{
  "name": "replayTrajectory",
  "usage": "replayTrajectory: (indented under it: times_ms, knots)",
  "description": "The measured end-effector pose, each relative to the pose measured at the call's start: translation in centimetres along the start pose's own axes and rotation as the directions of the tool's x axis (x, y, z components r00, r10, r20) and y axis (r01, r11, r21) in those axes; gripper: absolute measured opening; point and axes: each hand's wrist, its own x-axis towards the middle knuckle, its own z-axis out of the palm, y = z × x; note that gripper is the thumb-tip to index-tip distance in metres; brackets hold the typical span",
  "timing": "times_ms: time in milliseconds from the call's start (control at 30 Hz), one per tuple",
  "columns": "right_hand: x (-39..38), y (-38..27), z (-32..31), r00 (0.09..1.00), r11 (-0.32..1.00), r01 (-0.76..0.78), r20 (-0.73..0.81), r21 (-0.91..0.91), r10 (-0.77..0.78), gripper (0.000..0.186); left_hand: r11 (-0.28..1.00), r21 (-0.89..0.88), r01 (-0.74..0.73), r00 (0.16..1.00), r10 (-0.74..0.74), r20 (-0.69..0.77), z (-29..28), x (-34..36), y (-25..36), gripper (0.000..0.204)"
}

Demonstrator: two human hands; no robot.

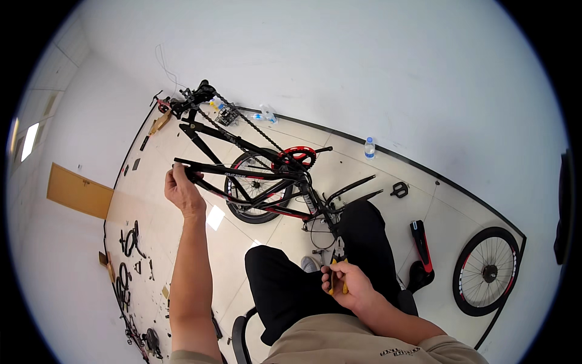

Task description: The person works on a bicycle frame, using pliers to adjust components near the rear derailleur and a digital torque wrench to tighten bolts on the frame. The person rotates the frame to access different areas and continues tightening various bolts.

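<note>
L hand (185, 191) grips bike frame (257, 174), R hand (353, 288) pliers (339, 249); saddle (419, 277) off, wheels (488, 273) prob. too, chain (250, 126) on.

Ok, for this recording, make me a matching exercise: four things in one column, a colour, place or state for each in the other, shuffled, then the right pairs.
Things
1. pliers
2. bicycle frame
3. chainring
4. bottle

Descriptions
A. red and round
B. clear, blue-capped, standing upright
C. yellow-handled, in the right hand
D. mostly black, held at one end by the left hand

Right pairs: 1-C, 2-D, 3-A, 4-B
</note>
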Motion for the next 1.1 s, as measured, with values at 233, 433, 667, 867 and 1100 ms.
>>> replayTrajectory:
  times_ms: [233, 433, 667, 867, 1100]
  knots:
    - [-0.4, -0.1, 0.9, 1.0, 1.0, -0.017, -0.019, -0.005, 0.017, 0.025, 0.997, -0.057, 0.046, 0.999, -0.047, -0.018, 0.9, -0.7, 1.7, 0.047]
    - [-0.3, 0.1, 0.8, 1.0, 1.0, -0.011, -0.013, -0.013, 0.011, 0.025, 0.992, -0.024, 0.126, 0.985, -0.123, 0.125, -0.2, -0.8, -0.5, 0.05]
    - [-0.4, -0.1, 0.8, 1.0, 1.0, -0.014, -0.016, -0.013, 0.014, 0.025, 0.992, 0.044, 0.12, 0.988, -0.124, 0.096, 0.4, -1.3, -1.5, 0.057]
    - [-0.5, 0.2, 1.0, 0.999, 1.0, -0.015, -0.032, -0.02, 0.015, 0.025, 0.996, 0.036, 0.079, 0.997, -0.079, 0.004, 1.3, -1.6, -1.6, 0.054]
    - [-0.5, 0.3, 1.1, 0.999, 0.999, -0.027, -0.036, -0.019, 0.027, 0.025, 0.999, 0.038, 0.035, 0.999, -0.034, -0.023, 1.7, -1.7, -1.7, 0.052]
